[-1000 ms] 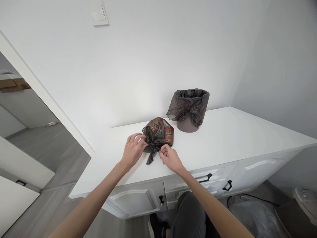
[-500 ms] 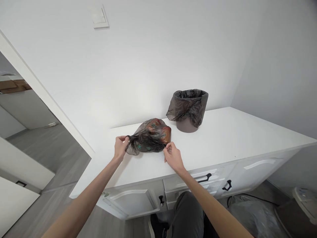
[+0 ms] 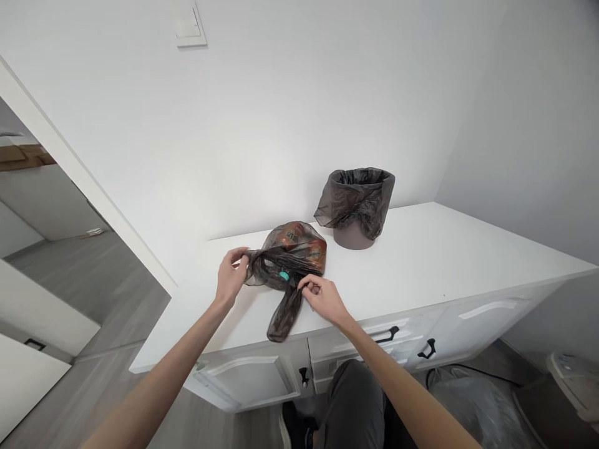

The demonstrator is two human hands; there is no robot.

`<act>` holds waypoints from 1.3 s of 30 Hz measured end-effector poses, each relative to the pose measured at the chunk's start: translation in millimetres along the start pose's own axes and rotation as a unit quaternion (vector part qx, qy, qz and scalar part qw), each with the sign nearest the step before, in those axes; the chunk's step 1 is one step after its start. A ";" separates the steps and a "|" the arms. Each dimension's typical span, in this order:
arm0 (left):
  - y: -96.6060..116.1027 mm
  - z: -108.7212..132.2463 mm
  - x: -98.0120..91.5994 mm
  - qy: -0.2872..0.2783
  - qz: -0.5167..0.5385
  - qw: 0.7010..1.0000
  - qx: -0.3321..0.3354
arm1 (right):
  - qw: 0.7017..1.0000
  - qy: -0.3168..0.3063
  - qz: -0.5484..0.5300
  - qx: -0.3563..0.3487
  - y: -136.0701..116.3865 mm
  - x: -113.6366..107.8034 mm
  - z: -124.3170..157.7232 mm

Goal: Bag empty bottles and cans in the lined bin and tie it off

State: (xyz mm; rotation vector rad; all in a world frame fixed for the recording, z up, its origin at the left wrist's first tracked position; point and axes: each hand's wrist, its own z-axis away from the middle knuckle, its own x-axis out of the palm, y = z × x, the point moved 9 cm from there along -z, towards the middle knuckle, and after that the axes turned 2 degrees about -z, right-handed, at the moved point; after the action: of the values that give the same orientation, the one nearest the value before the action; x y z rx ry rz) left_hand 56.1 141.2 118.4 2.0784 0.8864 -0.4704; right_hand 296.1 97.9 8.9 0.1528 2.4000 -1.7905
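Observation:
A thin, see-through black garbage bag (image 3: 276,252) lies on the white cabinet top, filled with orange-red packages and a small turquoise item. My left hand (image 3: 231,274) pinches the gathered plastic at the bag's left side. At its front right, my right hand (image 3: 322,296) is closed on another twisted part of the bag. From the fingers of that hand a loose strip of the bag hangs toward the cabinet's front edge. Just behind and to the right stands a brown trash can (image 3: 354,238), upright, lined with a similar black bag folded over its rim.
The white cabinet top (image 3: 444,249) reaches right to the wall, with doors and drawers with black handles below. Clear plastic (image 3: 477,399) and a grey-brown bin (image 3: 545,399) are on the floor at right. A doorway opens at left.
The right hand has shifted slightly left and down, and a strip of the bag now hangs forward from it. The turquoise item shows more clearly. Both hands keep hold of the bag.

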 end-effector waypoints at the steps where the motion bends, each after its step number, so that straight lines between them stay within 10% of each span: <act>1: 6.6 1.8 -7.5 0.027 0.000 1.000 0.007 | 1.000 0.002 -0.001 -0.002 0.2 -0.1 0.0; 5: 77.9 29.0 -26.2 0.053 -0.025 0.975 0.213 | 1.000 0.004 0.011 -0.009 1.2 0.7 -0.1; 9: 124.1 73.8 15.5 -0.166 -0.108 0.892 0.406 | 1.000 0.000 0.021 -0.001 3.9 1.8 -0.5; 18: 65.9 58.8 48.8 -0.177 -0.292 0.906 0.250 | 0.999 0.004 0.036 0.007 -0.6 0.0 1.2; 32: 69.7 47.9 93.5 -0.152 -0.372 0.893 0.203 | 0.999 0.008 0.049 0.008 1.0 -0.3 0.4; 39: 59.1 49.5 62.9 -0.103 -0.305 0.924 0.206 | 0.999 0.005 0.048 0.008 0.5 0.2 0.1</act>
State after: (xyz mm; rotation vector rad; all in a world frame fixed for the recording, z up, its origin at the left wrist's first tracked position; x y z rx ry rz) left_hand 141.0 103.4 83.0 2.0243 1.3963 -1.2768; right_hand 295.9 97.9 8.3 0.2738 2.3429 -1.7716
